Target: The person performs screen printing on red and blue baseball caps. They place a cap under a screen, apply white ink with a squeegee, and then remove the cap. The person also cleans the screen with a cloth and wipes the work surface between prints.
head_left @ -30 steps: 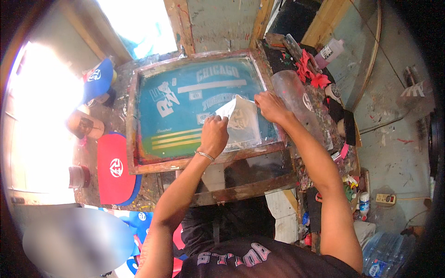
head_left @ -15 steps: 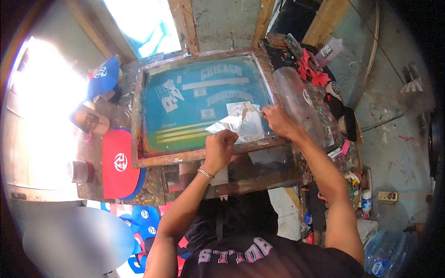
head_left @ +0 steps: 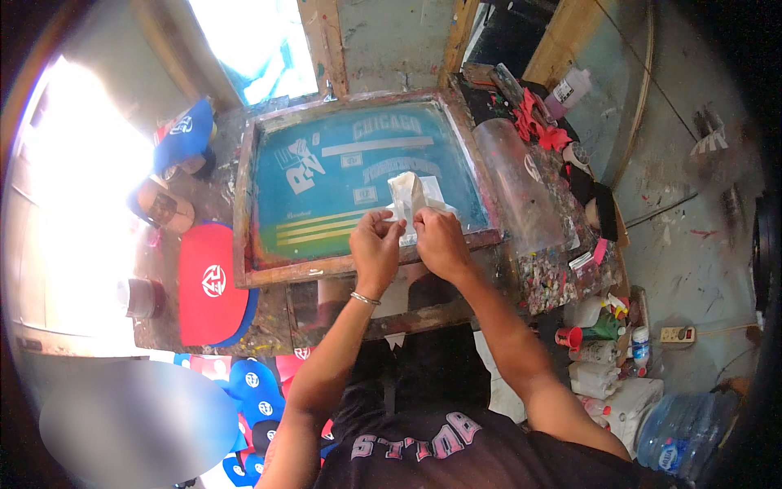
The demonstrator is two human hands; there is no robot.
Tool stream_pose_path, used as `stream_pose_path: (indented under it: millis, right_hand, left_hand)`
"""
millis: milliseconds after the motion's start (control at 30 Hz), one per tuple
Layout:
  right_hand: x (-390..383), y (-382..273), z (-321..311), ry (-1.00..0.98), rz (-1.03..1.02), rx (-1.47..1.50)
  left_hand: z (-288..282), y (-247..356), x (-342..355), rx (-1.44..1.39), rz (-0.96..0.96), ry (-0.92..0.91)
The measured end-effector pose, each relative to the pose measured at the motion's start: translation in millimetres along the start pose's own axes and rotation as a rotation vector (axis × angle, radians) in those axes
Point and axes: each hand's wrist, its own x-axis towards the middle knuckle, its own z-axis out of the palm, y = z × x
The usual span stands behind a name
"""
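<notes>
A wooden-framed screen (head_left: 305, 232) with teal mesh, pale lettering and yellow stripes lies on the worktable (head_left: 155, 326). On the lower right of the mesh is a crumpled, folded white sheet (head_left: 409, 189), partly hidden by my fingers. My left hand (head_left: 375, 244) pinches the sheet's lower left part, thumb and fingers drawn together. Close beside it, my right hand (head_left: 437, 240) has its fingers curled on the same sheet. Both hands are above the screen's near edge.
Red-and-blue cap panels (head_left: 208, 293), caps (head_left: 179, 138), a cup (head_left: 167, 208) and a jar (head_left: 140, 297) stand at left. At right lie a clear cylindrical item (head_left: 513, 187), red crumpled pieces (head_left: 544, 130) and a bottle (head_left: 570, 94). Several bottles and containers (head_left: 603, 350) sit lower right.
My right hand has moved left and down to sit beside my left hand. The sheet, earlier spread over the screen's right part, is now folded and crumpled between both hands.
</notes>
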Motion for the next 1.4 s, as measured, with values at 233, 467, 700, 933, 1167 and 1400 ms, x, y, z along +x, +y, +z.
stream_pose_path:
  millis: [233, 467, 700, 933, 1167, 1400]
  right_hand:
    - [-7, 5, 4, 0.010, -0.042, 0.296]
    - [7, 20, 25, 0.094, 0.084, 0.279]
    - [13, 46, -9, 0.034, 0.030, 0.326]
    - [11, 90, -64, -0.158, 0.233, 0.420]
    - [13, 61, -108, -0.138, 0.172, 0.309]
    - [59, -40, -81, -0.236, -0.104, 0.006]
  left_hand:
    - [12, -7, -3, -0.075, 0.066, 0.056]
    - [-4, -6, 6, 0.145, 0.132, -0.100]
    - [-119, -49, -4, 1.019, 0.450, -0.353]
    - [-113, -52, -8, 1.062, 0.396, -0.262]
    - [-108, -58, -11, 1.058, 0.389, -0.239]
    - [-105, -62, -16, 1.008, 0.410, -0.152]
